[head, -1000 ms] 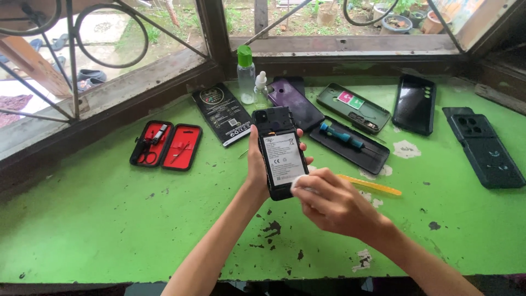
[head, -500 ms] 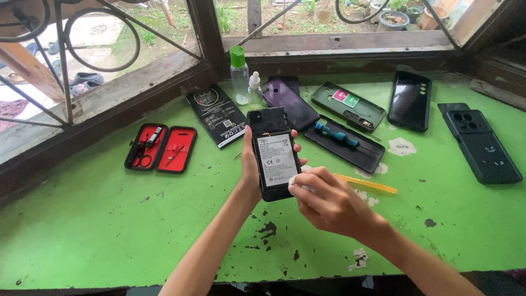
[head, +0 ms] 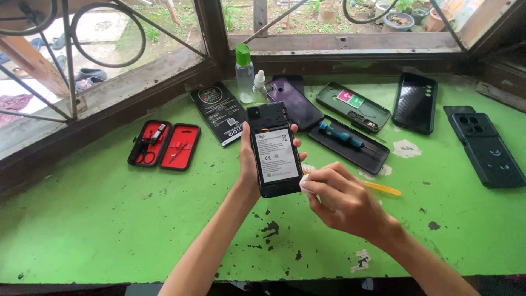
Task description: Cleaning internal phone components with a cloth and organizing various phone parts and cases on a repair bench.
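Observation:
My left hand (head: 249, 167) holds an opened black phone (head: 272, 149) upright over the green table (head: 98, 219), its back cover off and the white-labelled battery facing me. My right hand (head: 342, 197) is closed on a small white wad (head: 303, 182) that it presses against the phone's lower right edge. A yellow toothbrush (head: 378, 188) lies on the table just behind my right hand.
A red-lined tool case (head: 164, 145) lies open at left. At the back stand a clear bottle with a green cap (head: 244, 74) and a small dropper bottle (head: 259, 87). Around them lie a black packet (head: 218, 112), a purple phone (head: 296, 101), several covers, and a blue screwdriver (head: 341, 135).
My right hand has slid with the white wad from the phone's middle right edge down to its lower right corner. The left hand has kept the phone steady.

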